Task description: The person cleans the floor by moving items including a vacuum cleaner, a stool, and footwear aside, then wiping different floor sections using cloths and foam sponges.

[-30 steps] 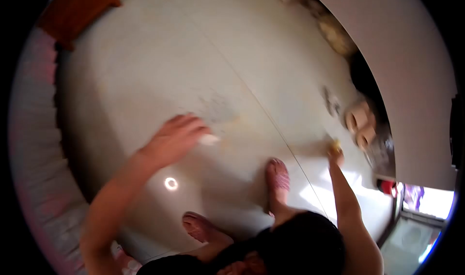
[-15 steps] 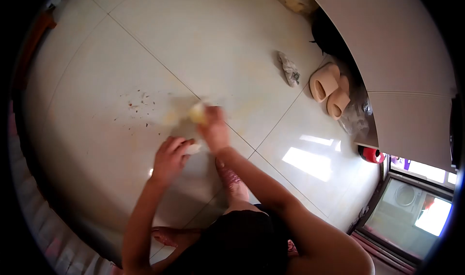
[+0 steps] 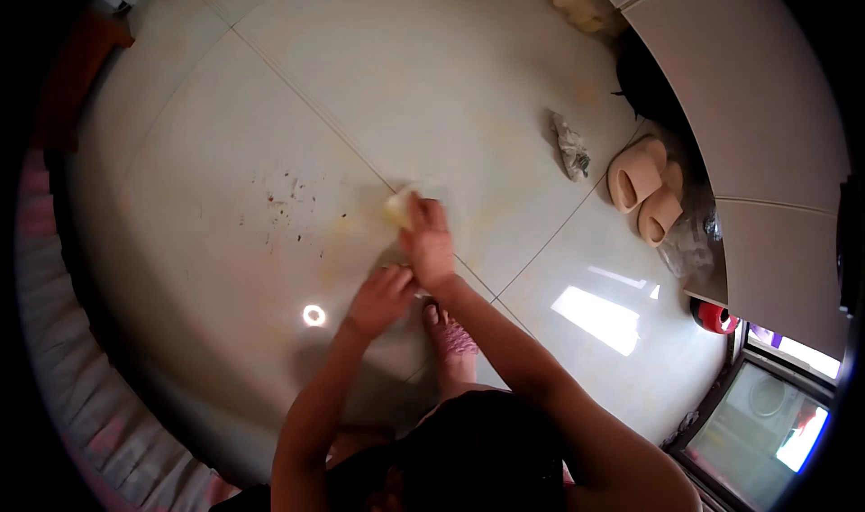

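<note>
My right hand (image 3: 429,242) is closed on a pale yellow cloth-like item (image 3: 398,207), low over the tiled floor (image 3: 342,70). Just below and left of it, my left hand (image 3: 383,297) is closed, with a small white piece (image 3: 421,293) showing at its fingertips; most of that piece is hidden. Dark crumbs (image 3: 284,207) lie scattered on the tiles to the left of both hands. A foot in a pink sandal (image 3: 450,336) is just below the hands.
Beige slippers (image 3: 636,175) and a crumpled plastic bag (image 3: 570,147) lie at the right, beside a pale cabinet (image 3: 748,88). A red round object (image 3: 714,316) sits near a glass door (image 3: 757,413). Pleated fabric (image 3: 99,368) runs along the left edge.
My right hand has come from the far right to beside my left hand with the yellow item. Both hands are now close together, and the view has shifted.
</note>
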{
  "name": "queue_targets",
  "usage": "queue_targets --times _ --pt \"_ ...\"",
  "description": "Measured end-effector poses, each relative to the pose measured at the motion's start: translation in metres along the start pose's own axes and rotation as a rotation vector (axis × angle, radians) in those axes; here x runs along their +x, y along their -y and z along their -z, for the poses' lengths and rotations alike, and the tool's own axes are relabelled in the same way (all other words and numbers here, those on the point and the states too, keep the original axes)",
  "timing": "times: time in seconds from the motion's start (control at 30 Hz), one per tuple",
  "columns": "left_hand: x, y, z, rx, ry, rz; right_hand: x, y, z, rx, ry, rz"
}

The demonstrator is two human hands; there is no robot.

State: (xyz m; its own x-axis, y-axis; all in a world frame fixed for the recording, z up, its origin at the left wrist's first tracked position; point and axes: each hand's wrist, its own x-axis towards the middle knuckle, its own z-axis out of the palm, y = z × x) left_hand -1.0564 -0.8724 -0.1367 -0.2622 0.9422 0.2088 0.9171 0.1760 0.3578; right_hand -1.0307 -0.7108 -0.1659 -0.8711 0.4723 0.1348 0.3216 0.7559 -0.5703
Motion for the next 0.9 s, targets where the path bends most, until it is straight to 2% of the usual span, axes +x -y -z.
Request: queue_targets --times 0.03,0.13,0.17,0.27,0.3,0.37,0.4,0.43,0.47,0.57,0.63,0.67,0.77,0.83,0.9 --pt "0.003 0.01 0.007 0.035 -0.034 0.059 0.013 0.019 0.011 0.209 0.119 -0.083" --pt "0.006 0.036 0.032 0.099 -0.142 0.255 0.035 0.005 0.029 0.411 0.131 -0.052" --pt "0.004 0.038 0.036 0.089 -0.178 0.339 0.033 -0.012 0.039 0.287 -0.018 -0.019" --pt "-0.001 0.014 0.023 0.029 -0.123 0.175 0.013 -0.059 0.079 0.22 -0.252 -0.316" --pt "-0.003 0.002 0.008 -0.01 -0.085 0.102 0.004 -0.063 0.083 0.065 -0.203 -0.437" --pt "0.016 -0.015 -0.008 -0.013 -0.038 0.056 -0.004 -0.053 0.057 -0.062 -0.172 -0.167" --pt "0.024 -0.018 -0.012 -0.022 -0.019 0.029 -0.004 -0.038 0.038 -0.003 -0.12 -0.224" --pt "0.026 -0.01 -0.013 -0.008 -0.072 0.099 0.002 -0.022 0.028 0.04 -0.086 -0.153" --pt "0.029 0.004 -0.012 0.005 -0.128 0.166 0.01 -0.006 0.022 0.129 -0.053 -0.19" --pt "0.033 0.052 0.01 0.033 -0.243 0.446 0.038 -0.009 0.027 0.374 0.178 -0.056" --pt "0.027 0.075 0.035 0.135 -0.373 0.537 0.062 -0.034 0.046 0.215 0.024 0.082" --pt "0.021 0.081 0.049 0.087 -0.398 0.589 0.075 -0.05 0.059 0.133 -0.045 0.152" --pt "0.017 0.07 0.069 -0.023 -0.43 0.765 0.112 -0.114 0.079 -0.139 -0.338 -0.181" --pt "0.017 0.066 0.067 -0.063 -0.46 0.815 0.118 -0.117 0.043 -0.152 -0.387 -0.12" --pt "0.027 0.061 0.048 -0.086 -0.528 0.795 0.114 -0.067 0.001 -0.338 -0.285 0.151"
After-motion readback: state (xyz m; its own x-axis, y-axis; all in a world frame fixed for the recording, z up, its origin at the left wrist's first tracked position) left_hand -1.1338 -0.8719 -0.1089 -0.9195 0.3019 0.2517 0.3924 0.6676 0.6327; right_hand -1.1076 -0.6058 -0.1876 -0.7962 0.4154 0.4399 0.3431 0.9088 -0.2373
